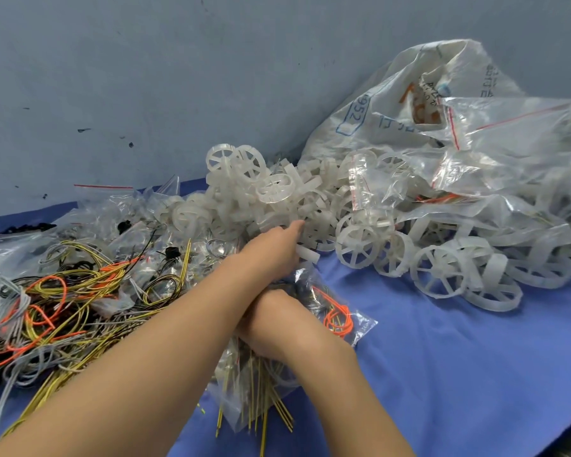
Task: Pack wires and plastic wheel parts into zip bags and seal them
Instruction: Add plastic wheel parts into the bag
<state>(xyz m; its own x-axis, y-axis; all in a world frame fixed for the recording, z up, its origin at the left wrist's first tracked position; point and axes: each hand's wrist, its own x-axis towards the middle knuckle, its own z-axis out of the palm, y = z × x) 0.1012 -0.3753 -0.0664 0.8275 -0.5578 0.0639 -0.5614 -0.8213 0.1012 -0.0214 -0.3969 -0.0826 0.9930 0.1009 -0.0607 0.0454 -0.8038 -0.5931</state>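
A heap of translucent white plastic wheel parts [356, 245] lies across the middle and right of the blue cloth. My left hand [274, 245] reaches into its near edge, and its fingers curl round a white plastic piece [309, 254]. Below it, partly covered by my left forearm, my right hand [277, 324] grips a clear zip bag [355, 321]. That bag holds orange, yellow and black wires, and yellow wire ends stick out at its lower end. A tangle of loose wires [63, 301] in orange, yellow, grey and black lies to the left.
A white woven sack [409, 94] leans on the grey wall at the back right, with filled red-striped zip bags [508, 143] in front of it. More clear zip bags [112, 206] lie at the back left. Bare blue cloth [442, 374] shows at the front right.
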